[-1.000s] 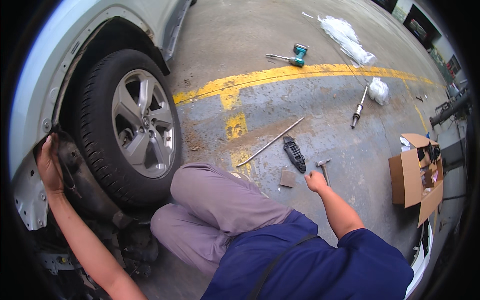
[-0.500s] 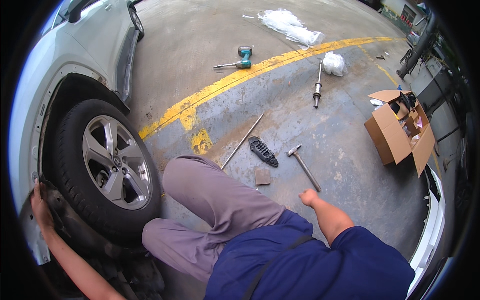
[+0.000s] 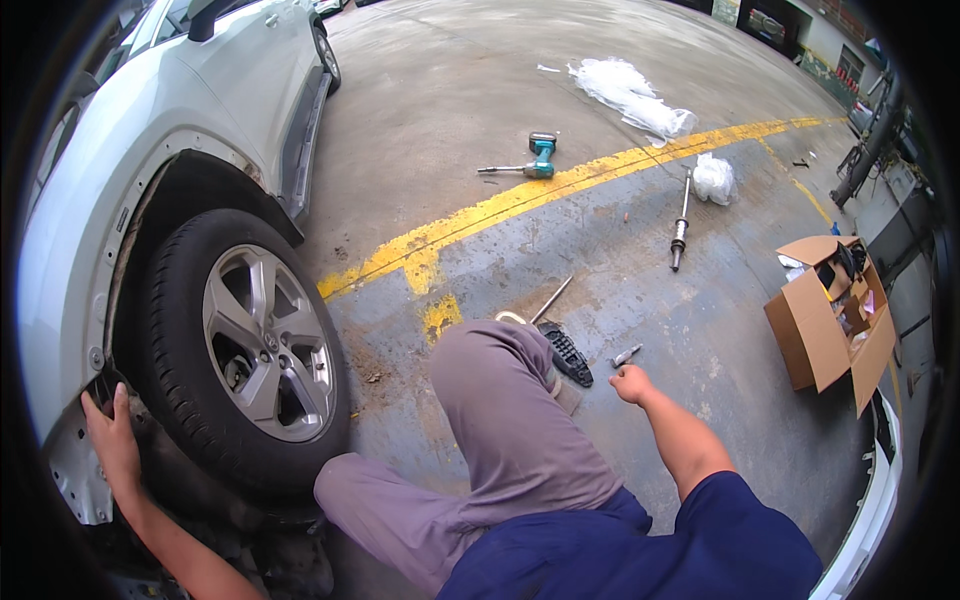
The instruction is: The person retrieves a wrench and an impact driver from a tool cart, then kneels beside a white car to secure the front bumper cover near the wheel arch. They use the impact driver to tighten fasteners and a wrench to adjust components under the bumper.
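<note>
Left hand (image 3: 114,445) low at the front of the wheel arch, thumb and fingers apart around a dark corner at the lower edge of the white fender (image 3: 75,290); cannot tell whether they pinch anything. A pale metal bracket (image 3: 82,480) with holes sits just below that hand; beside it, the black tire (image 3: 180,335) on a silver spoked wheel (image 3: 262,385). Small emblem on the hub cap (image 3: 271,343); any lettering on the tire sidewall too faint to make out. Right hand (image 3: 630,384) out over the floor, fingers curled in, directly beside the head of the hammer (image 3: 626,356) as seen from above; handle hidden, so cannot tell whether it is gripped. Black ribbed plastic part (image 3: 570,357) to the left of the hammer, thin metal rod (image 3: 553,299) close by. Farther out, a teal-and-black cordless power tool (image 3: 541,157) lies just beyond the yellow line (image 3: 480,215), markings too small to read. Long metal tool (image 3: 679,242) near a bundle of white plastic (image 3: 714,179). Opened cardboard box (image 3: 788,335) at right, plain brown sides, mixed items inside.
</note>
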A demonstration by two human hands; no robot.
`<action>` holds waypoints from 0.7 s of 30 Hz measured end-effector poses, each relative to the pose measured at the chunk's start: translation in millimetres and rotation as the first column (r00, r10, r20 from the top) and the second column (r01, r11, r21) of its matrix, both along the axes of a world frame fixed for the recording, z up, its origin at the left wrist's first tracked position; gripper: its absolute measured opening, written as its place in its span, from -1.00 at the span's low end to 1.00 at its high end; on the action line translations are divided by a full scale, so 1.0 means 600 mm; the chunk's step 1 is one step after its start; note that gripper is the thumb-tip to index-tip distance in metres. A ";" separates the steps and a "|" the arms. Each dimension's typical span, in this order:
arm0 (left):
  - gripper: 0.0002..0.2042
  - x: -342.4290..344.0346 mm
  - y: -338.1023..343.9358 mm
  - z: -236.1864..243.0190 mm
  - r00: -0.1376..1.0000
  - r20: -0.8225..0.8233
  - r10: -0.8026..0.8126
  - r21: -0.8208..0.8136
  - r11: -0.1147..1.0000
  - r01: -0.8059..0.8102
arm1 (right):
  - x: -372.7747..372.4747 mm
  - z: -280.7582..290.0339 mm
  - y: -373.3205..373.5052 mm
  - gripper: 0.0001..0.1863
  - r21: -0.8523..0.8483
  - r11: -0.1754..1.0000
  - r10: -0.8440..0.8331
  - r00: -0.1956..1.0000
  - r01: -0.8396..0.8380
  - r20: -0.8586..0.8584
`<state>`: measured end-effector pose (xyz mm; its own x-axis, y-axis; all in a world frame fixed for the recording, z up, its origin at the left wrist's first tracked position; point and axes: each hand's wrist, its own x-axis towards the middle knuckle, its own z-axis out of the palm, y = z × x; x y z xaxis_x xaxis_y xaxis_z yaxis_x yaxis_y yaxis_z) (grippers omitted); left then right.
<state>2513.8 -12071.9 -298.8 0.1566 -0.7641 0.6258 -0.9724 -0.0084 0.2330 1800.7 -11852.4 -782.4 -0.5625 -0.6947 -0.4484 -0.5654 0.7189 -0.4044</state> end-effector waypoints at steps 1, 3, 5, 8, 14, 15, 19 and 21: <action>-0.40 -0.022 0.010 -0.021 0.986 0.130 0.106 -0.098 0.991 -0.094 | -0.012 0.001 -0.038 -0.61 -0.019 1.000 0.014 1.000 -0.014 -0.007; -0.34 -0.125 0.059 -0.029 0.957 0.179 0.228 -0.108 0.971 -0.211 | -0.031 -0.001 -0.123 -0.65 -0.053 0.997 0.056 0.998 -0.056 -0.012; -0.28 -0.185 0.100 -0.040 0.869 0.282 0.406 -0.199 0.911 -0.361 | -0.034 0.003 -0.241 -0.64 -0.085 0.993 0.079 0.997 -0.077 0.017; -0.53 -0.295 0.044 -0.114 0.961 0.278 -0.011 -0.348 0.931 0.111 | -0.060 -0.006 -0.388 -0.60 -0.037 0.990 0.132 0.990 -0.134 -0.048; -0.54 -0.401 -0.199 -0.334 0.848 -0.134 -0.512 0.191 0.827 0.530 | -0.116 -0.057 -0.697 -0.62 -0.003 0.973 0.227 0.968 -0.229 -0.104; -0.55 -0.433 -0.251 -0.374 0.821 -0.208 -0.531 0.240 0.786 0.569 | -0.137 -0.065 -0.746 -0.63 0.000 0.970 0.241 0.963 -0.243 -0.122; -0.52 -0.523 -0.403 -0.517 0.817 -0.390 -0.425 0.580 0.576 0.576 | -0.213 -0.099 -0.925 -0.63 0.042 0.976 0.216 0.969 -0.212 -0.122; -0.49 -0.556 -0.446 -0.575 0.798 -0.432 -0.420 0.642 0.478 0.599 | -0.283 -0.113 -0.995 -0.60 0.075 0.980 0.194 0.960 -0.183 -0.203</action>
<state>2180.0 -12339.5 -644.0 -0.3721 -0.9139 -0.1620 -0.7958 0.2243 0.5625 1630.9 -12449.2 -849.9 -0.5085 -0.7747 -0.3759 -0.7603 0.6089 -0.2264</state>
